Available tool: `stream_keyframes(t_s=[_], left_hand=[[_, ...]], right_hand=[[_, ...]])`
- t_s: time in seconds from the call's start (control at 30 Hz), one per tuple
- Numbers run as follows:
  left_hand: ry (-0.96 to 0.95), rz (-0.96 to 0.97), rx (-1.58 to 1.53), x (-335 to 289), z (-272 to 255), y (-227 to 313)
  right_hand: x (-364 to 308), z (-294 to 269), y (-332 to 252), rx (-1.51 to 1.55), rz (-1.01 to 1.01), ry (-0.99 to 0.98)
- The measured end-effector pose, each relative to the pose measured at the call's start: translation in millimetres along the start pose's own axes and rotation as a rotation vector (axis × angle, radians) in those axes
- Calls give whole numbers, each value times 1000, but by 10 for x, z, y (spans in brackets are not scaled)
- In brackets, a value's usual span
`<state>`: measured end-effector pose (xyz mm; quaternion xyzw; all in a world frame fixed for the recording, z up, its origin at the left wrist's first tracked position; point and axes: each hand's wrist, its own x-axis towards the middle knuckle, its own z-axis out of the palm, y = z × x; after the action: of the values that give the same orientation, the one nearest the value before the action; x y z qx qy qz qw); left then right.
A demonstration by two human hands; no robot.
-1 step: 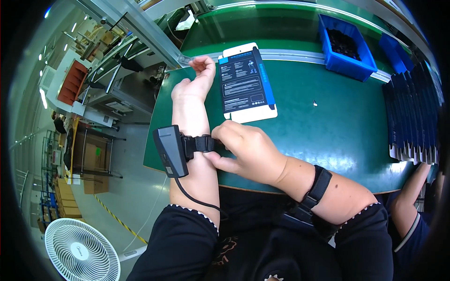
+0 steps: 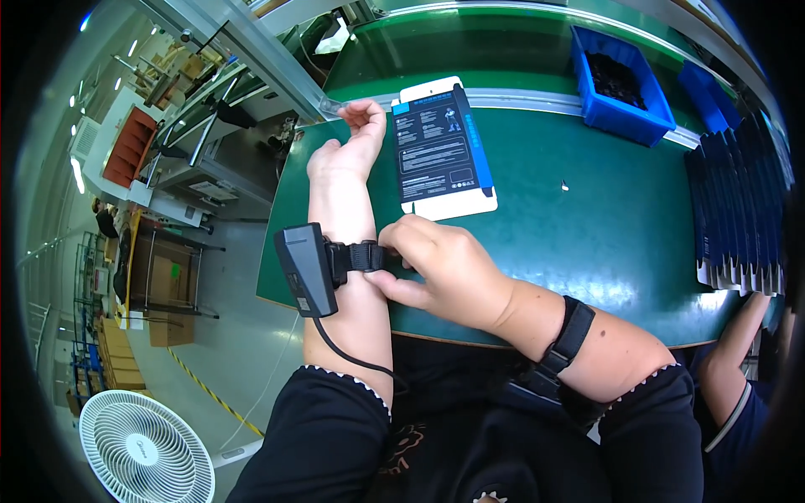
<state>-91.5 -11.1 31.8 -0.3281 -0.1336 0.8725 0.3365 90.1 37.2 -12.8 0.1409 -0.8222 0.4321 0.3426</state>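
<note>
Where the right hand pinches the strap, some fingertips are hidden; left hand loosely open, fingers curled. Green table, grey floor, fan cut off below.

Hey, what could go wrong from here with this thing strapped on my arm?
The black strap might pinch the left forearm if the right hand overtightens it. The cable looping below the black device could snag. The left hand, close to the flat carton, may nudge it.
</note>
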Motion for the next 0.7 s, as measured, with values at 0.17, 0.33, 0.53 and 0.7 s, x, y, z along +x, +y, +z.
stream_keyframes(t_s=[0.17, 0.33, 0.53, 0.7], left_hand=[[-150, 236, 174, 154, 8, 31], [-358, 691, 531, 282, -68, 59], [-513, 904, 785, 142, -63, -178], [-477, 912, 699, 74, -50, -100]], right_hand=[[42, -50, -56, 57, 169, -6], [11, -56, -154, 211, 314, -41], [96, 39, -417, 157, 495, -105], [71, 123, -377, 282, 674, -97]])
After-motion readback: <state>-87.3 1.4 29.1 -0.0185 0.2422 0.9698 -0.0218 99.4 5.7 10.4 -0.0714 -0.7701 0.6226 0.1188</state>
